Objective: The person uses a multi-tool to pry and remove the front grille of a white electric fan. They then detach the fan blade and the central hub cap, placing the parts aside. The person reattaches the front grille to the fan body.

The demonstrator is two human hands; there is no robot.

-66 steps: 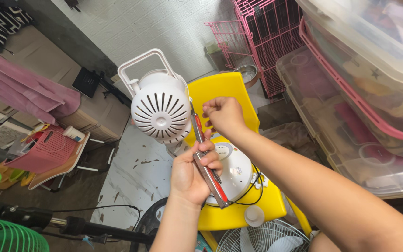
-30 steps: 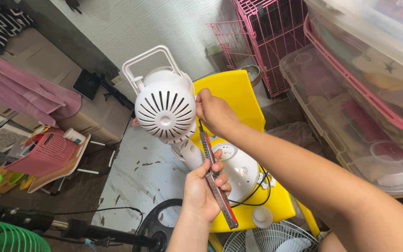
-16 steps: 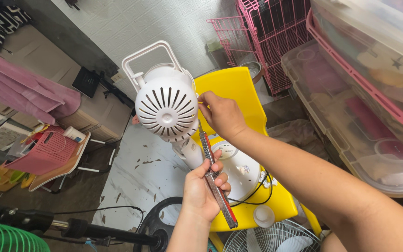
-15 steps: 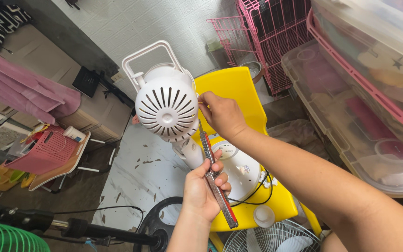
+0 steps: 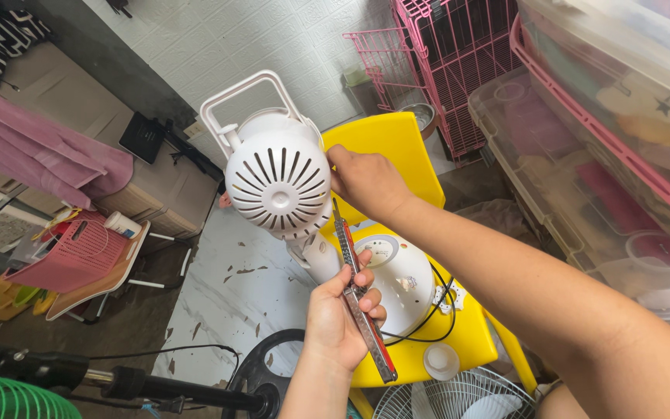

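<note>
The left hand is closing around a long red-and-grey screwdriver, tip angled up toward the white fan motor housing; the right hand is pressing curled fingers against the housing's right side — seemingly steadying it — above the yellow chair; whether it pinches anything, I cannot tell.

Both arms are bare from the wrist up to the picture edge; no sleeve is visible on them. The left hand and the right hand wear no glove, no ring and no watch. The fingernails are short and without polish.
</note>
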